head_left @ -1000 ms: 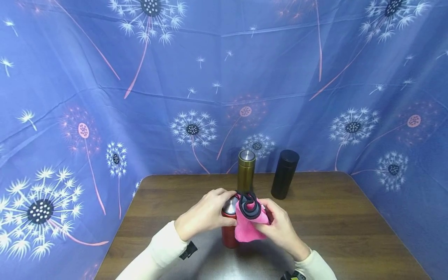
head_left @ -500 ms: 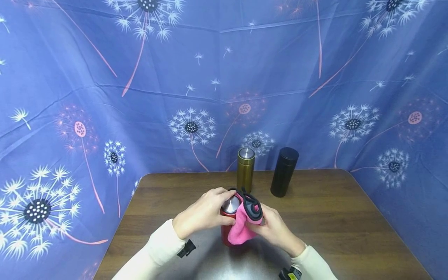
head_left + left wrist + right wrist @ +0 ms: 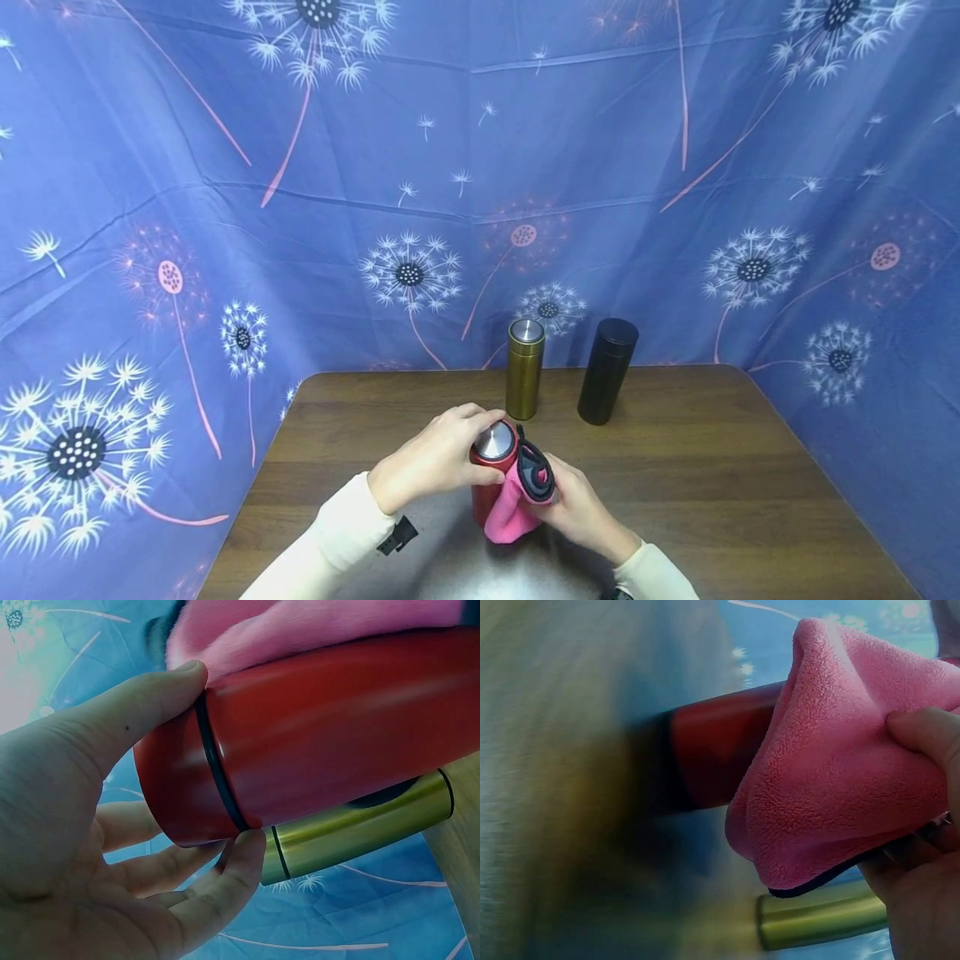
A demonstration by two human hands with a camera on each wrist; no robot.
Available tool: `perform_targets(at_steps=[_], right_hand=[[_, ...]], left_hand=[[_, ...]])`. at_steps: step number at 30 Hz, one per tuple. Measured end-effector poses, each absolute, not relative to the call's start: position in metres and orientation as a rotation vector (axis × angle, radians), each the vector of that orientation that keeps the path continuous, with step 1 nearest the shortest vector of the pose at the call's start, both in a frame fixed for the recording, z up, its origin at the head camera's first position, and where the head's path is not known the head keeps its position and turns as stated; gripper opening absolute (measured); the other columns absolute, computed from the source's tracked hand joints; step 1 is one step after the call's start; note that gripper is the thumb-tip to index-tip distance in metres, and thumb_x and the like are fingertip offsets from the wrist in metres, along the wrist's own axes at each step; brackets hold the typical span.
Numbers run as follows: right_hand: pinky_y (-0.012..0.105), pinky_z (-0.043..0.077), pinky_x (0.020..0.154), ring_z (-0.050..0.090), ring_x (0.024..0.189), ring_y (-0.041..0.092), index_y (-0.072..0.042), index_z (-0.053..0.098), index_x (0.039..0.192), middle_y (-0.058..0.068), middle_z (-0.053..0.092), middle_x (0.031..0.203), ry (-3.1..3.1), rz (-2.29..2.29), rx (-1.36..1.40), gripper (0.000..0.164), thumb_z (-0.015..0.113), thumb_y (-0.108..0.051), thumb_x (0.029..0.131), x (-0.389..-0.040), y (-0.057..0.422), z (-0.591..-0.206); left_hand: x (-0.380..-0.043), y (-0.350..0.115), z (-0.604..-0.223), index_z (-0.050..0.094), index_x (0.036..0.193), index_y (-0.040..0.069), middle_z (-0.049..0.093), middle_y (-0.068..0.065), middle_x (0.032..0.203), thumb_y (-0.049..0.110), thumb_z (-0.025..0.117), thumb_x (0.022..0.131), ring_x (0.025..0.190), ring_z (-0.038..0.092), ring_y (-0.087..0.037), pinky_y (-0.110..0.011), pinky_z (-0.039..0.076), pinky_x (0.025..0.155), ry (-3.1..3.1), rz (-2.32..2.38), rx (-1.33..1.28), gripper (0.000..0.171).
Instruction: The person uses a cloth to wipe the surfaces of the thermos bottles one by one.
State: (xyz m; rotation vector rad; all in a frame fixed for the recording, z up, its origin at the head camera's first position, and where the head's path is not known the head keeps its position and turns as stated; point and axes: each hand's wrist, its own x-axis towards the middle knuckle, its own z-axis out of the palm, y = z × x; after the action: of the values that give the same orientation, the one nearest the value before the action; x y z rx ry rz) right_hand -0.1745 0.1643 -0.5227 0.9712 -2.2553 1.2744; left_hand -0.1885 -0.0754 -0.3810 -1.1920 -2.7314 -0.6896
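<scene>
A red thermos flask [image 3: 322, 735] with a silver-topped lid [image 3: 495, 442] stands upright near the middle of the table. My left hand [image 3: 442, 458] grips it around the lid, thumb on the near side and fingers curled behind. In my right hand [image 3: 581, 508] is a folded pink cloth [image 3: 847, 757] with a dark edge and grey inner side, pinched between thumb and fingers. The cloth lies against the right side of the flask and covers part of its body in the right wrist view.
Behind the hands stands a gold thermos flask [image 3: 524, 371] with a silver top. To its right is a black thermos flask [image 3: 607, 371]. Both are near the back edge of the brown wooden table [image 3: 697, 467]. A blue dandelion-print curtain [image 3: 465, 167] hangs behind and on both sides.
My right hand has moved left and toward the table's front, bringing the cloth down along the flask's side. My left hand keeps its hold on the flask.
</scene>
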Motion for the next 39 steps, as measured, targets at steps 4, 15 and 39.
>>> perform_targets(at_steps=[4,15,39], right_hand=[[0.031,0.054,0.087,0.065,0.101,0.016,-0.012,0.063,0.125,-0.001,0.067,0.111,-2.276,1.25,0.975,0.062,0.086,0.0,0.068,-0.174,0.163,-0.54],[0.036,0.055,0.084,0.066,0.098,0.014,-0.017,0.063,0.119,-0.005,0.066,0.108,-2.331,1.224,0.939,0.063,0.086,0.001,0.063,-0.174,0.159,-0.559],[0.039,0.056,0.084,0.067,0.098,0.018,-0.009,0.064,0.118,0.0,0.07,0.108,-2.27,1.244,0.913,0.057,0.085,0.004,0.067,-0.181,0.167,-0.493]], left_hand=[[-0.188,-0.075,-0.38,0.058,0.136,0.001,0.063,-0.006,0.115,0.032,0.088,0.077,0.102,0.062,-0.019,-0.032,0.052,0.086,-2.76,-0.702,-1.177,0.073],[-0.187,-0.073,-0.37,0.059,0.134,0.005,0.062,-0.006,0.116,0.034,0.087,0.077,0.098,0.061,-0.02,-0.035,0.052,0.085,-2.846,-0.614,-1.145,0.07],[-0.208,-0.072,-0.357,0.061,0.139,0.012,0.052,0.0,0.121,0.024,0.088,0.074,0.103,0.054,-0.012,-0.028,0.046,0.092,-2.813,-0.44,-1.448,0.071]])
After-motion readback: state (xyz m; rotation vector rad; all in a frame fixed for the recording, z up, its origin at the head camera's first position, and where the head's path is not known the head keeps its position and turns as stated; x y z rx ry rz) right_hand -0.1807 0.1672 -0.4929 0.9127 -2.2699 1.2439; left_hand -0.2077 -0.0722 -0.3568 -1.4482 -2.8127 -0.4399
